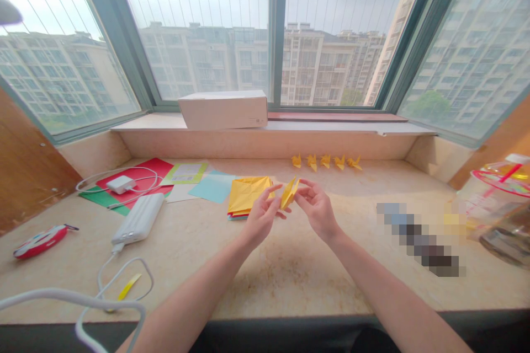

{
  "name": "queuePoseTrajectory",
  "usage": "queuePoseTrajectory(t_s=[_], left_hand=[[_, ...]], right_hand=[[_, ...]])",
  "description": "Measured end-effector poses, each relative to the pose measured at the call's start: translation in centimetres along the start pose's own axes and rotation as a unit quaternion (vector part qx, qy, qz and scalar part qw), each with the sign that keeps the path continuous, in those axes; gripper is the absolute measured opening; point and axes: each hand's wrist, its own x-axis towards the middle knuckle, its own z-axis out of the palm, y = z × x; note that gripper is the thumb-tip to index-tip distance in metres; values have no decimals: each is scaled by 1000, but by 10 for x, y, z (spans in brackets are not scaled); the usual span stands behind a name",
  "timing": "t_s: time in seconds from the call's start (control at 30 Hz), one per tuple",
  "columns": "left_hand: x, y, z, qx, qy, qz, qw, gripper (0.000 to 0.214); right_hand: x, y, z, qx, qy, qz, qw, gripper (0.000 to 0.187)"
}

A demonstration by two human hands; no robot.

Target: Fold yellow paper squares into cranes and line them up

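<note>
Between my two hands is a small piece of folded yellow origami paper (289, 193), raised a little above the counter. My left hand (265, 210) pinches it from the left, thumb and fingers closed on its lower edge. From the right, my right hand (314, 204) grips its other side with closed fingertips. Just behind my left hand lies a stack of yellow paper sheets (247, 196), with red and blue edges showing underneath. Several finished yellow paper cranes (325, 161) stand in a row at the back of the counter.
Left on the counter (290, 281) are a white power bank (138, 218), a charger (121, 183) with cables, red paper (155, 168), light blue paper (213, 186) and a red-white tool (41, 241). A white box (223, 110) sits on the sill. A plastic cup (497, 198) stands right.
</note>
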Motion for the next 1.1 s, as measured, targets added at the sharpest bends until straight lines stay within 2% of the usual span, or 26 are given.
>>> queuePoseTrajectory(t_s=[0.17,0.33,0.5,0.67,0.83,1.1], left_hand=[[-2,-3,1,35,-39,29,998,46],[-3,-1,1,66,-61,33,995,42],[-3,-4,1,79,-42,41,995,36],[-1,-7,0,73,-20,46,996,30],[0,-7,0,74,-23,47,996,41],[-1,-5,1,75,-18,38,996,43]], right_hand=[[3,-5,-1,37,23,36,998,48],[3,-6,-1,45,29,36,998,47],[2,-4,-1,39,23,25,999,45],[1,-3,0,7,-18,20,1000,30],[-1,-4,0,-2,-43,12,999,24],[-1,-2,0,-9,-57,10,998,24]])
